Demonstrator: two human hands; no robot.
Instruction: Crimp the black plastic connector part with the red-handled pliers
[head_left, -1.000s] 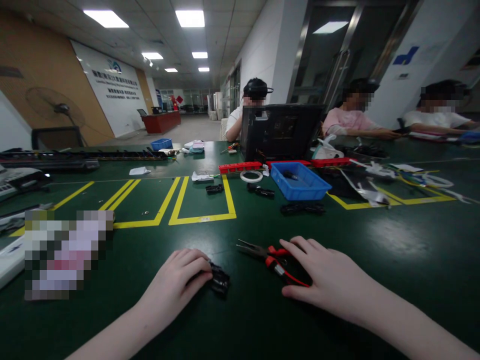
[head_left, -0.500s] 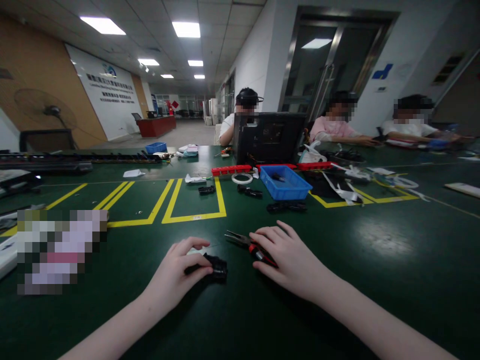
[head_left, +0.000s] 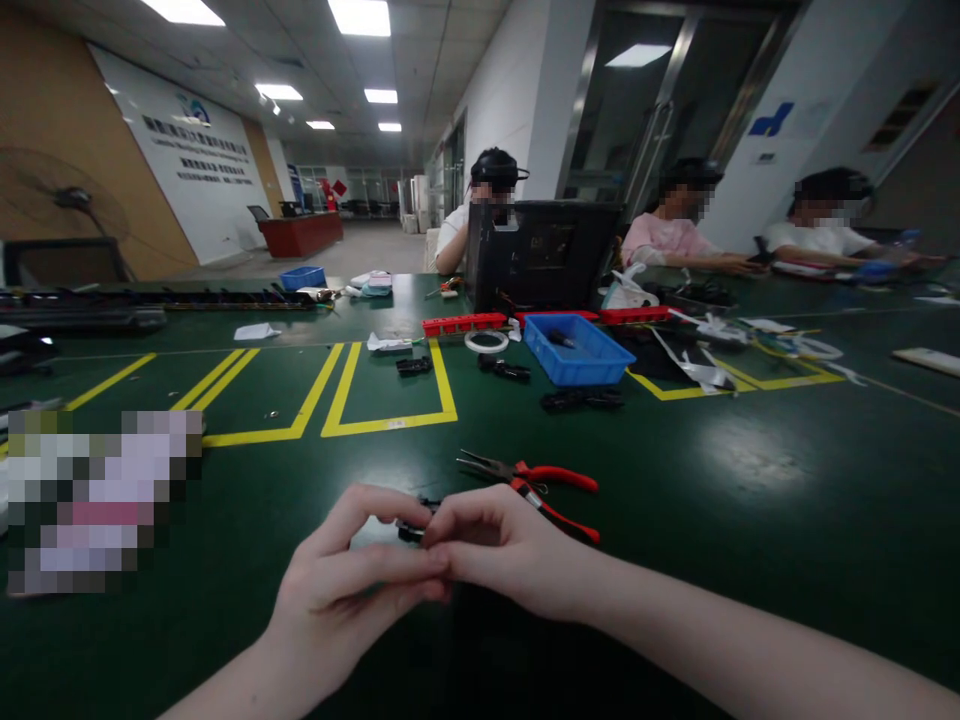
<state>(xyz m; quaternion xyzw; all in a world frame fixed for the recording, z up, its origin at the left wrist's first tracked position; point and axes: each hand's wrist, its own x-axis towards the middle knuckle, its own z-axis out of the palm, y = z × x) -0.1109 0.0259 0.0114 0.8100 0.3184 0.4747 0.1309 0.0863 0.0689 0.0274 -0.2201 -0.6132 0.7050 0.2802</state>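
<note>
Your green bench (head_left: pixel 787 520) carries one pair of red-handled pliers (head_left: pixel 523 472). Just left of the pliers, one black part (head_left: pixel 409 533) is held: your left hand (head_left: pixel 330 575) grips it, and your right hand (head_left: pixel 517 560) has fingertips closed on it. Beyond the pliers: three black pieces (head_left: pixel 581 400), two blue bins (head_left: pixel 592 372), one wall sign (head_left: pixel 199 150), lettering too blurred to read.

Pliers (head_left: pixel 520 471) metal-nosed, plastic-handled; tabletop (head_left: pixel 750 470) smooth, glossy.

Dim overall, glare on tabletop (head_left: pixel 750 450)
</note>
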